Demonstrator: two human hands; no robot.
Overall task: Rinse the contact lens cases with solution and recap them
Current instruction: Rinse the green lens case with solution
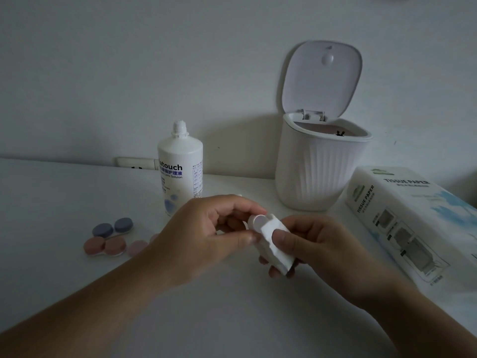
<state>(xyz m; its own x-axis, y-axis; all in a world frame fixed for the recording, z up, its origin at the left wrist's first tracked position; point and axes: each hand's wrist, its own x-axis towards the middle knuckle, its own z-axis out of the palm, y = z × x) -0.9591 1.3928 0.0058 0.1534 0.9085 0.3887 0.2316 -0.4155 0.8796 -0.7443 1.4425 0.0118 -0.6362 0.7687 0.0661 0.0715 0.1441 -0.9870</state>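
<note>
Both hands are meeting above the white table (64, 202) — the right hand (317, 244) is holding a white lens case (273, 244) with a thumb on top, and the left hand (206, 233) fingers are pinching its round cap (258, 221). Farther back, blue (112, 227) and pink cases (104, 246) are lying beside the solution bottle (180, 166) — the little bin (320, 171) is standing open.

We see a plain white wall (129, 60) that fills the top half of the view, from nine o'clock round to three o'clock, and the light is dim and grey. Below it a white table (51, 202) runs from nine o'clock down to six o'clock, and it meets the wall in a straight line. Just where they meet, at about ten o'clock, a white wall socket (135, 164) sits low on the wall, and soft shadows fall on the wall at about one o'clock.
</note>
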